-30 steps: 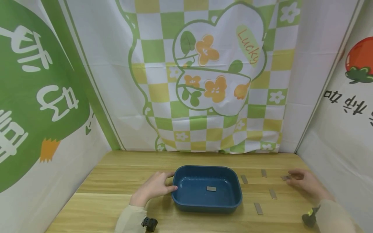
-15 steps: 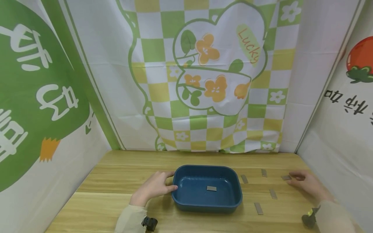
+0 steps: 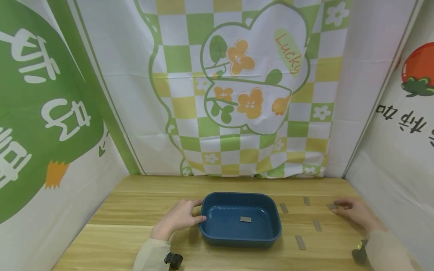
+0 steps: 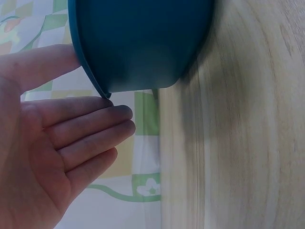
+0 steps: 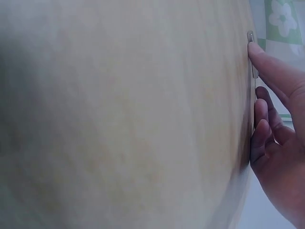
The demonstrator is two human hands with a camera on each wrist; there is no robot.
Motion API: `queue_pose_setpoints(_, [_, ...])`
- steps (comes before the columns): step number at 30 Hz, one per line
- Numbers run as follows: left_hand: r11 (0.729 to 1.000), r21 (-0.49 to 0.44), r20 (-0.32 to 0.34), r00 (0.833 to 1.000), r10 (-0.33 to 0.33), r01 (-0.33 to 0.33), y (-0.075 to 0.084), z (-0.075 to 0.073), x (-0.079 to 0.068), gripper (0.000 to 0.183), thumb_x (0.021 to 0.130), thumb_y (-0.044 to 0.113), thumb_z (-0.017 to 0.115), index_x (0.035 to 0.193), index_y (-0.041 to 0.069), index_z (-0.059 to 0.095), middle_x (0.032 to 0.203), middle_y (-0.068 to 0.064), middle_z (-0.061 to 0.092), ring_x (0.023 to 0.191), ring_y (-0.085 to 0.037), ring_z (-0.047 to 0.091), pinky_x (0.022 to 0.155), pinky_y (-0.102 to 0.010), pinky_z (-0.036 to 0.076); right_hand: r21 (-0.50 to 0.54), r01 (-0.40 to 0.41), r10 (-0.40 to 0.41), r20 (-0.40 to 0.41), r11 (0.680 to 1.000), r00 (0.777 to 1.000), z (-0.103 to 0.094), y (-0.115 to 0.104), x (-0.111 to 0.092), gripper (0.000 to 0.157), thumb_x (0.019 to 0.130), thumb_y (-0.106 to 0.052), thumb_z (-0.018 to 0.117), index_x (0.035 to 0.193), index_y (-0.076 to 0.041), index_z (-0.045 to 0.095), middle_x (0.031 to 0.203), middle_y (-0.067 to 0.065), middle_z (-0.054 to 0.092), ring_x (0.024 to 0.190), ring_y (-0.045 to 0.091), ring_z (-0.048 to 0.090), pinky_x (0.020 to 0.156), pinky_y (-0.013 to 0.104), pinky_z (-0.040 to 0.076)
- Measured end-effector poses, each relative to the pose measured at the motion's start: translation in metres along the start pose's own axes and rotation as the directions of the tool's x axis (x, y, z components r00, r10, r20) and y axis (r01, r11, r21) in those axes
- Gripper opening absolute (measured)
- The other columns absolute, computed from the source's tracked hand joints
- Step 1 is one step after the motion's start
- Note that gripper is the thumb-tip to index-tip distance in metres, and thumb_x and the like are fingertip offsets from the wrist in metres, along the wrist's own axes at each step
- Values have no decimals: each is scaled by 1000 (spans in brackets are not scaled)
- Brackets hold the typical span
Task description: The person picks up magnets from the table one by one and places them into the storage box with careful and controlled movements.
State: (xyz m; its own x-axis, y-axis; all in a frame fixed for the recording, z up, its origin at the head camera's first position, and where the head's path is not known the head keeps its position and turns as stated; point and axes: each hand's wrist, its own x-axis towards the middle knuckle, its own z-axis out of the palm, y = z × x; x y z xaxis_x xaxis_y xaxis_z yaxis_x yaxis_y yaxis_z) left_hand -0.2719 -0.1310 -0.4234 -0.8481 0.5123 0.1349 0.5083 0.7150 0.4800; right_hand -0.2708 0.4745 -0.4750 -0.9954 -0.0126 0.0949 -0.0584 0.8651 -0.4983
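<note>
A dark blue rectangular bin (image 3: 241, 241) stands on the wooden table with one small grey flat strip (image 3: 245, 219) lying inside it. My left hand (image 3: 178, 218) rests against the bin's left end. Its thumb touches the rim and the other fingers lie straight along the outside, as the left wrist view shows. At the far right, my right hand (image 3: 357, 215) has its thumb and fingertips at the end of another grey strip (image 3: 332, 206), low at the tabletop. In the right wrist view a digit covers part of that strip (image 5: 255, 71); the grip is partly hidden.
Several more grey strips lie scattered between the bin and my right hand, among them a front strip (image 3: 300, 242) and a back strip (image 3: 306, 201). A printed curtain (image 3: 237, 150) hangs behind the wooden table (image 3: 135, 203); more cloth walls both sides.
My right hand has shifted very slightly left, its fingertips closer on the end of the far-right strip. The left hand and the bin have stayed where they were.
</note>
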Motion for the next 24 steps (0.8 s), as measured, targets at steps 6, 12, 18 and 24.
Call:
queue_pose_setpoints(6, [1000, 1, 3, 1000, -11, 11, 0, 0, -1, 61, 85, 38, 69, 129, -2, 56, 129, -18, 59, 117, -35, 58, 96, -49, 48, 2, -7, 7, 15, 1000, 1000, 1, 2, 1, 52, 87, -41, 66, 120, -1, 61, 122, 27, 59, 103, 40, 57, 81, 56, 47])
queue_pose_setpoints(12, [1000, 7, -5, 1000, -18, 18, 1, 0, 0, 58, 85, 34, 70, 129, -1, 56, 127, -17, 60, 115, -34, 59, 96, -48, 49, 5, -7, 7, 23, 1000, 1000, 0, 1, 2, 53, 86, -42, 66, 118, -1, 62, 120, 26, 60, 101, 39, 58, 82, 55, 48])
queue_pose_setpoints(18, [1000, 13, 4, 1000, -19, 19, 1, -1, 0, 58, 85, 35, 70, 129, -1, 56, 128, -17, 60, 117, -35, 58, 96, -49, 48, -8, 3, -3, 30, 1000, 1000, -2, 1, 3, 50, 85, -42, 68, 114, -1, 64, 115, 23, 63, 98, 36, 59, 81, 54, 48])
queue_pose_setpoints(24, [1000, 7, 7, 1000, -19, 19, 1, -1, -1, 60, 85, 37, 70, 129, -1, 56, 128, -17, 60, 116, -34, 58, 95, -49, 49, -14, 1, -1, 51, 1000, 999, -3, 1, 5, 46, 85, -41, 68, 108, -1, 66, 109, 21, 65, 97, 36, 60, 82, 54, 48])
